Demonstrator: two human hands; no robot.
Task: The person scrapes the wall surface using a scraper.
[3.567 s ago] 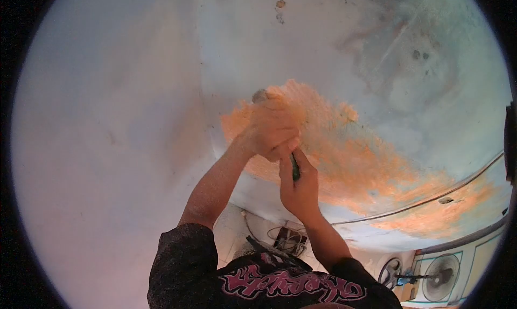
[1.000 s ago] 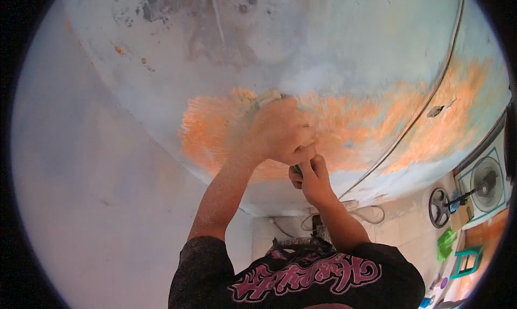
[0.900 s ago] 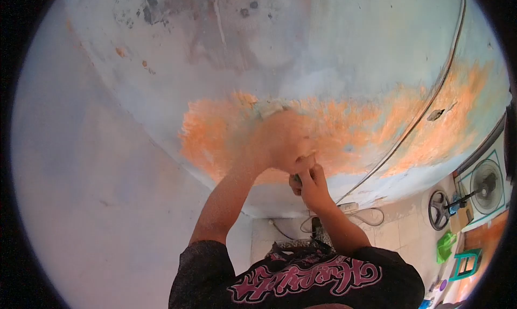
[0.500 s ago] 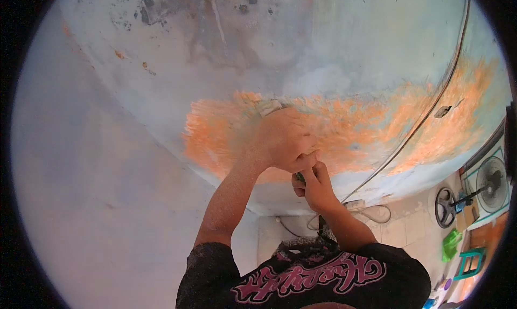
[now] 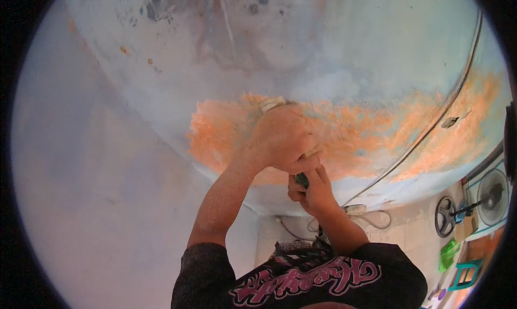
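My left hand [image 5: 285, 134] is closed over the front of a tool, pressed close against the wall [image 5: 334, 66]. A pale, dusty edge of that tool [image 5: 273, 103] shows past my knuckles; its exact kind I cannot tell. Just below, my right hand [image 5: 312, 188] grips the rear, where a bit of green handle [image 5: 302, 179] peeks out between the fingers. Around both hands runs a patch of bare orange [image 5: 215, 128] in the grey-blue paint. Pale dust coats my left forearm.
A black cable [image 5: 452, 104] runs down the wall on the right. Below it lie a white power strip [image 5: 355, 208] and a looped cord [image 5: 382, 218]. A standing fan [image 5: 491, 196], a green bag [image 5: 448, 254] and a teal plastic stool [image 5: 466, 275] stand at the lower right.
The view has shifted slightly, so the wall sits a little further right and lower. Both hands keep their grip on the tool; more of its green handle shows.
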